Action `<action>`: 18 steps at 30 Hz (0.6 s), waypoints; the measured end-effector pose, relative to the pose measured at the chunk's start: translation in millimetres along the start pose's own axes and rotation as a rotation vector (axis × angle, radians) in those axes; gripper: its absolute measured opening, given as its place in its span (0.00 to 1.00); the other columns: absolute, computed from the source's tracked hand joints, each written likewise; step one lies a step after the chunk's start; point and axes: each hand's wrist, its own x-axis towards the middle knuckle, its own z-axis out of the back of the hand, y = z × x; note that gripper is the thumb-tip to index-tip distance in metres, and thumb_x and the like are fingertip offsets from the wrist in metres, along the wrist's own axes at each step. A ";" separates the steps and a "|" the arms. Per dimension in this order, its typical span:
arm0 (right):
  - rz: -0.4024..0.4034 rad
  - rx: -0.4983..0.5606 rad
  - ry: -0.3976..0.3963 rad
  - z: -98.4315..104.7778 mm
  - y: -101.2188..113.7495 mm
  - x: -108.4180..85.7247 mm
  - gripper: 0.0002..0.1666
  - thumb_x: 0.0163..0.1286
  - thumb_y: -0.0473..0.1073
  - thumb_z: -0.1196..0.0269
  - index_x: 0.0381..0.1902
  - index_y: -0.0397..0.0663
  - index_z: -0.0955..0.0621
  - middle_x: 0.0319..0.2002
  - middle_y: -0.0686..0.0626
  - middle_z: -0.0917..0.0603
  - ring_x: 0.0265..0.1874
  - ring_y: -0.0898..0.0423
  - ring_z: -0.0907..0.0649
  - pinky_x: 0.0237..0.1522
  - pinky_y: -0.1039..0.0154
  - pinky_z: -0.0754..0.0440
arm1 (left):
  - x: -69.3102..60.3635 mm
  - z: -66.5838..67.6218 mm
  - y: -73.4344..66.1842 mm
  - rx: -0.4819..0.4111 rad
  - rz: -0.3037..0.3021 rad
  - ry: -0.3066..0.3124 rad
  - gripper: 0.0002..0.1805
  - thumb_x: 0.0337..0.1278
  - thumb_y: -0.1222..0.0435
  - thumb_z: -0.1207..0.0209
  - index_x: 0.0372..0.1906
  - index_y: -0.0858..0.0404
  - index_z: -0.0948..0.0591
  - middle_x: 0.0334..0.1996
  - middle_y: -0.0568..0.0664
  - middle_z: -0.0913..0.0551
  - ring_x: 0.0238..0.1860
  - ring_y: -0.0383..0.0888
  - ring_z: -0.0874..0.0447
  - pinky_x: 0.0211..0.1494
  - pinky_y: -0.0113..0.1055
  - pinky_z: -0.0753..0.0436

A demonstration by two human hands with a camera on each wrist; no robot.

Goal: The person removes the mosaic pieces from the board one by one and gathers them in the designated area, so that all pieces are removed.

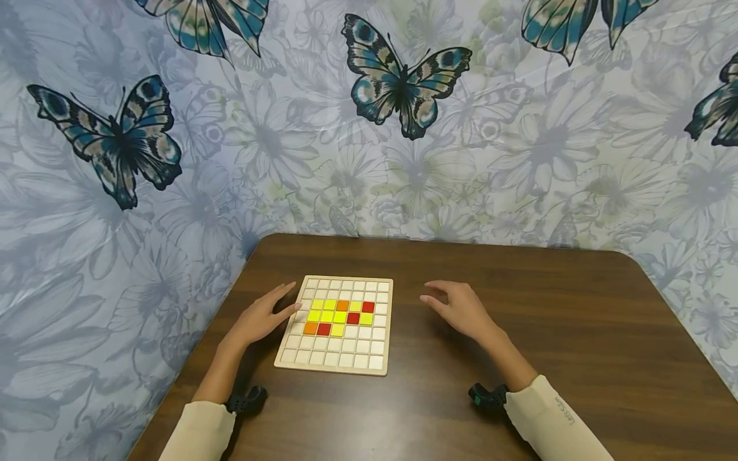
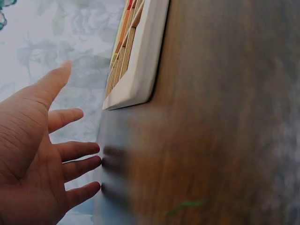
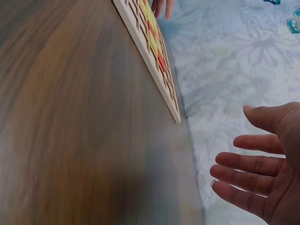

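Observation:
A pale wooden grid board lies flat on the table, split into small square cells. Yellow tiles, orange tiles and red tiles fill some cells in its middle rows; the other cells are cream. My left hand is at the board's left edge, thumb near the rim, fingers loosely extended and holding nothing. In the left wrist view its fingers spread beside the board's corner. To the right of the board, apart from it, my right hand hovers with relaxed fingers and nothing in it.
The brown wooden table extends widely to the right of the board. A wall covering with flowers and butterflies rises behind the table's far edge. Black bands with devices sit on both wrists, by the cream sleeves.

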 end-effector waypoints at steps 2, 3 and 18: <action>-0.002 0.039 0.009 -4.8 3.8 4.8 0.25 0.73 0.50 0.34 0.58 0.38 0.17 0.50 0.40 0.12 0.44 0.47 0.12 0.47 0.49 0.14 | 0.4 0.2 2.7 -0.037 -0.010 0.019 0.41 0.73 0.45 0.44 0.80 0.61 0.41 0.78 0.67 0.45 0.76 0.69 0.48 0.71 0.71 0.43; -0.005 0.057 0.013 -7.0 5.7 7.2 0.24 0.73 0.49 0.34 0.58 0.38 0.16 0.49 0.42 0.12 0.43 0.48 0.12 0.47 0.50 0.13 | 0.6 0.1 4.0 -0.054 -0.015 0.030 0.41 0.73 0.45 0.44 0.80 0.61 0.42 0.78 0.68 0.47 0.77 0.70 0.50 0.71 0.72 0.44; 0.008 0.161 0.012 -43.8 24.8 32.4 0.14 0.68 0.42 0.30 0.48 0.38 0.12 0.37 0.51 0.12 0.34 0.58 0.16 0.40 0.59 0.15 | -4.7 -15.5 21.5 -0.076 -0.109 0.050 0.41 0.72 0.50 0.41 0.82 0.57 0.44 0.80 0.67 0.59 0.80 0.68 0.66 0.75 0.69 0.66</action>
